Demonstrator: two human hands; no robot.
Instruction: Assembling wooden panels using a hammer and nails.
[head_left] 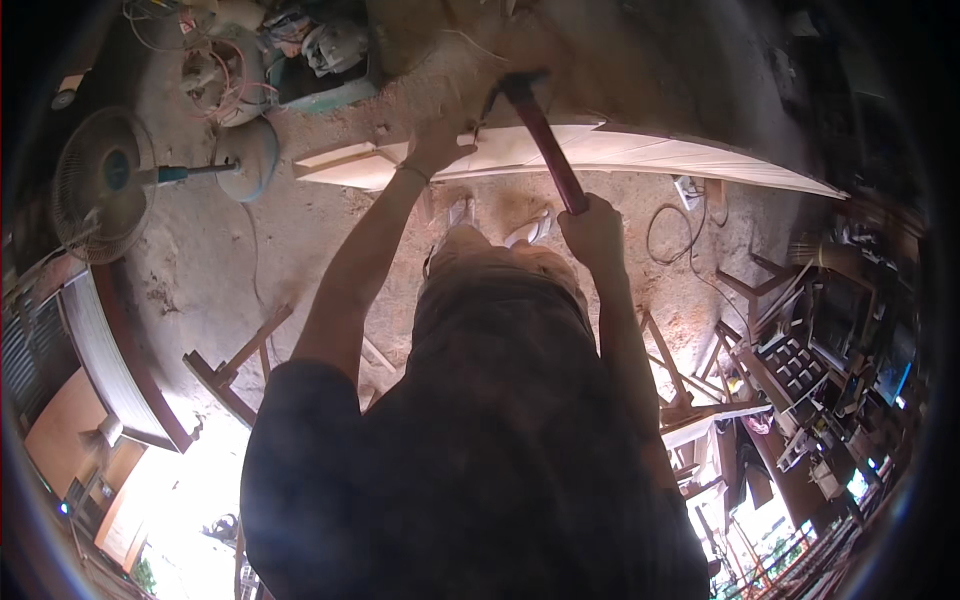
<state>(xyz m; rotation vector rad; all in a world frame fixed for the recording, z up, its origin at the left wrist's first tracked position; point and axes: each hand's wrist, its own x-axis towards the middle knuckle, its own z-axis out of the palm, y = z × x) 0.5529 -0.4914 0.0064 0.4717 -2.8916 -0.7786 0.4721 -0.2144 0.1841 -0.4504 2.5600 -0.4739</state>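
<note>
My right hand point(592, 232) is wrapped round the lower end of a claw hammer's point(545, 145) reddish handle. The hammer is raised, its dark head pointing away from me and overlapping the far side of a pale wooden panel point(640, 152) in the picture. At the panel's left part, my left hand point(436, 147) is closed, fingers pinched together by the wood's upper edge. A small light-coloured bit shows at those fingertips; what it is I cannot make out. The long panel lies crosswise in front of me, with grooves along its right half and a framed left end.
A standing fan point(105, 185) is on the left, near a greenish crate point(330, 90) of machine parts. A cable point(672, 235) loops on the dirt floor at right. Wooden frames point(240, 365) stand at lower left; stacked wood and clutter point(800, 370) fill the right.
</note>
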